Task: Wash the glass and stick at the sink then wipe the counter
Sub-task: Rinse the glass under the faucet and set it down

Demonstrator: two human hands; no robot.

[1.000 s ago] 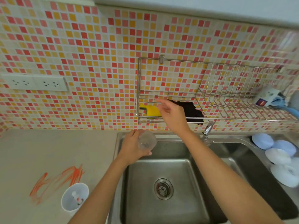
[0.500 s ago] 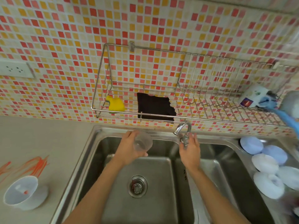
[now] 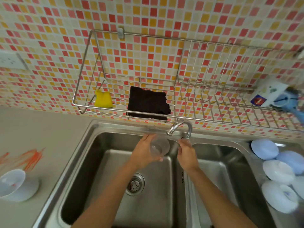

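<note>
A person's left hand grips a clear glass over the back of the left basin of a steel double sink, fingers wrapped round its side and its open mouth tilted toward the camera, just below the spout of the curved tap. The right hand reaches to the tap's base at the sink's back rim, fingers curled round the handle, which they partly hide. A round drain strainer sits on the basin floor beneath the left forearm. On the tiled wall above the sink's back edge hangs a wire rack holding a yellow sponge at its left end, a dark cloth beside it and a white bottle lying at its right end. Pale blue and white plates are stacked along the sink's right edge. On the counter left of the sink, orange streaks mark the surface, and a white cup stands near the counter's left edge, just in front of them. No stick can be made out
</note>
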